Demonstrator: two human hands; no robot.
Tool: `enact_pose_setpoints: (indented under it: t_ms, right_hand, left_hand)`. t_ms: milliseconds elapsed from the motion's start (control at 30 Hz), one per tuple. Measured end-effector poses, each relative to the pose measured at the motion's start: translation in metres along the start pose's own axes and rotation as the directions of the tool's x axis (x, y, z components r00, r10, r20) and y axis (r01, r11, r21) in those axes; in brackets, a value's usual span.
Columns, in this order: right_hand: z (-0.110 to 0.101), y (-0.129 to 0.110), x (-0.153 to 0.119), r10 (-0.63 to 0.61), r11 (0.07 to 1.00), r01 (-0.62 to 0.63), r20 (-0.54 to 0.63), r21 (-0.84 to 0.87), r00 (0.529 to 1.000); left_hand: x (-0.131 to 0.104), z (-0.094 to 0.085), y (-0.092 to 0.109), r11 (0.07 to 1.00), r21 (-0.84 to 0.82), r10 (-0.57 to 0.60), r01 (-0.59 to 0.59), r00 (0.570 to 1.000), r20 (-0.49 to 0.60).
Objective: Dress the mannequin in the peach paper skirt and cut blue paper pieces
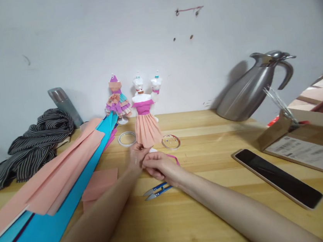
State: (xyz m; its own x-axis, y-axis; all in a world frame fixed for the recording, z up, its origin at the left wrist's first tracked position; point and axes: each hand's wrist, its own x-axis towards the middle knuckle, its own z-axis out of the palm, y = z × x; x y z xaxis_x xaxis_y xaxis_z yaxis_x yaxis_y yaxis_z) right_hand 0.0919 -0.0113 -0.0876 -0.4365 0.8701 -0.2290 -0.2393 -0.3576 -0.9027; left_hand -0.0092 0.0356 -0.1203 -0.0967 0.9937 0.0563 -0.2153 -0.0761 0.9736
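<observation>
My left hand (137, 158) and my right hand (160, 165) meet low over the table, fingers bent and pressed together. A thin magenta paper strip (175, 158) curls out from behind my right hand, which pinches it. Whatever is between my left fingers is hidden. Just beyond the hands stands a mini dress form in a paper dress (147, 126), with a peach pleated skirt and magenta top. Blue-handled thread snips (158, 191) lie in front of my right hand, points to the left. Rolls of tape (126, 133) (179, 147) lie either side of the dress.
Behind stand a ruffled-dress form (116, 99) and two white forms (138, 83) (157, 83). Peach (54, 176) and blue paper (42, 231) fill the left, near striped cloth (42, 146) and a bottle (65, 106). Right are a steel jug (251, 91), phone (278, 177) and carton (306, 143).
</observation>
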Motion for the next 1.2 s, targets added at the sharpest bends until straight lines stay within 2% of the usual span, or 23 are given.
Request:
enact_pose_setpoints:
  t_ms: [67, 100, 167, 200, 267, 300, 367, 400, 467, 533, 567, 600, 667, 733, 800, 867, 933, 1200]
  right_hand:
    - [0.000, -0.010, -0.006, -0.062, 0.952, 0.080, 0.070, -0.294, 0.996]
    - [-0.001, -0.015, -0.008, -0.062, 0.923, 0.097, 0.104, -0.372, 0.993]
    - [-0.006, -0.023, -0.009, -0.009, 0.921, 0.043, 0.089, -0.388, 0.996]
    - [-0.009, -0.026, -0.008, 0.030, 0.945, -0.007, 0.067, -0.328, 0.997]
    - [-0.014, -0.026, -0.003, 0.074, 0.993, -0.072, 0.011, -0.089, 0.997]
    - [-0.016, -0.024, 0.000, 0.065, 0.997, -0.063, -0.037, 0.054, 0.997]
    - [-0.017, -0.016, 0.007, 0.003, 0.960, 0.054, -0.204, 0.273, 0.979]
    - [-0.016, -0.011, 0.009, -0.036, 0.939, 0.135, -0.299, 0.317, 0.953]
    - [-0.014, -0.003, 0.013, -0.147, 0.919, 0.291, -0.455, 0.266, 0.878]
    - [-0.013, 0.002, 0.013, -0.339, 0.899, 0.433, -0.532, 0.058, 0.776]
    - [-0.014, 0.002, 0.012, -0.461, 0.865, 0.493, -0.530, -0.090, 0.711]
    - [-0.016, 0.001, 0.011, -0.584, 0.805, 0.536, -0.499, -0.254, 0.641]
    - [-0.022, -0.005, 0.009, -0.785, 0.612, 0.550, -0.352, -0.568, 0.510]
    - [-0.029, -0.014, 0.007, -0.892, 0.367, 0.481, -0.155, -0.796, 0.424]
    - [-0.037, -0.021, 0.007, -0.930, 0.133, 0.405, 0.028, -0.905, 0.367]
    - [-0.044, -0.025, 0.009, -0.928, -0.020, 0.344, 0.146, -0.939, 0.343]
    - [-0.048, -0.026, 0.011, -0.919, -0.096, 0.294, 0.199, -0.951, 0.342]
    - [-0.045, -0.022, 0.013, -0.913, -0.226, 0.189, 0.275, -0.956, 0.302]
  left_hand:
    - [0.000, 0.001, 0.000, 1.000, 0.005, -0.006, 0.006, 1.000, 0.001]
    - [0.000, 0.001, -0.001, 1.000, 0.009, -0.011, 0.011, 1.000, 0.001]
    - [0.000, 0.001, -0.001, 1.000, 0.013, -0.018, 0.019, 1.000, -0.004]
    - [0.001, 0.001, -0.002, 1.000, 0.016, -0.020, 0.020, 1.000, -0.008]
    - [0.001, 0.001, -0.002, 1.000, 0.025, -0.015, 0.015, 1.000, -0.016]
    - [0.001, 0.001, -0.002, 0.999, 0.031, -0.008, 0.009, 1.000, -0.023]
    - [0.002, 0.000, -0.003, 0.999, 0.043, 0.007, -0.005, 0.999, -0.045]
    - [0.003, 0.000, -0.003, 0.999, 0.047, 0.013, -0.011, 0.998, -0.055]
    - [0.004, 0.000, -0.003, 0.999, 0.051, 0.020, -0.017, 0.998, -0.065]
    - [0.005, 0.000, -0.004, 0.999, 0.047, 0.027, -0.024, 0.998, -0.065]
    - [0.005, 0.000, -0.004, 0.999, 0.044, 0.031, -0.028, 0.997, -0.064]
    - [0.005, 0.000, -0.004, 0.999, 0.041, 0.036, -0.033, 0.997, -0.061]
    - [0.005, 0.000, -0.004, 0.998, 0.040, 0.041, -0.039, 0.998, -0.057]
    - [0.004, 0.000, -0.004, 0.998, 0.041, 0.041, -0.039, 0.998, -0.048]
    - [0.003, 0.000, -0.004, 0.999, 0.039, 0.036, -0.035, 0.999, -0.036]
    - [0.003, 0.000, -0.005, 0.999, 0.026, 0.036, -0.035, 0.999, -0.029]
    - [0.002, 0.000, -0.005, 0.999, 0.008, 0.034, -0.033, 0.999, -0.029]
    - [-0.002, 0.004, 0.006, 1.000, 0.001, 0.023, -0.023, 1.000, -0.011]
